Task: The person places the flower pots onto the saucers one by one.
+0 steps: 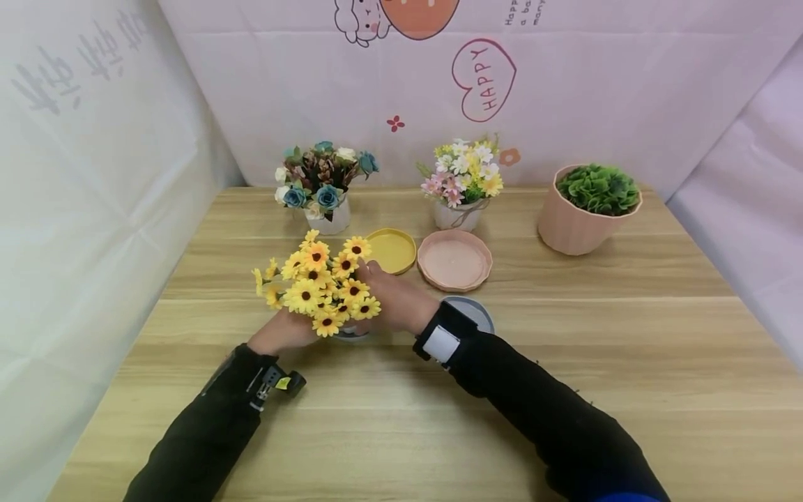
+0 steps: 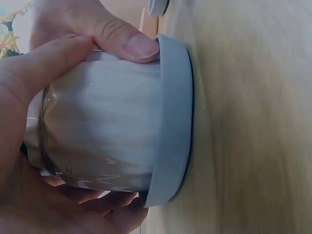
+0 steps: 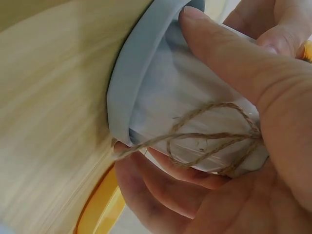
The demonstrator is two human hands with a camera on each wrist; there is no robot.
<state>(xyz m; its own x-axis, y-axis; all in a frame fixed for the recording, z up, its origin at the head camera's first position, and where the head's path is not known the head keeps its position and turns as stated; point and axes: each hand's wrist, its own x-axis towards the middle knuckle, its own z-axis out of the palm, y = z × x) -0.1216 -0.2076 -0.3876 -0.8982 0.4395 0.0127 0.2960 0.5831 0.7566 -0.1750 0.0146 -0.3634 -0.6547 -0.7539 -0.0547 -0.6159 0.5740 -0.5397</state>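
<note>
A white ridged flower pot (image 2: 102,122) holding yellow daisy-like flowers (image 1: 326,286) sits in a blue-grey saucer (image 2: 173,122) on the table. My left hand (image 1: 290,332) curls round the pot from the left, its fingertips reaching the saucer's rim. From the other side my right hand (image 1: 396,300) grips the same pot; the thumb lies along its wall up to the saucer's rim, and the fingers wrap beneath the twine bow (image 3: 209,139). In the head view the flowers cover most of the pot.
Behind stand a pot of blue and white roses (image 1: 329,213), a pot of mixed flowers (image 1: 456,215) and a pink pot (image 1: 567,219) with a green plant. A yellow saucer (image 1: 394,251), a pink saucer (image 1: 454,259) and another blue-grey saucer (image 1: 479,315) lie nearby.
</note>
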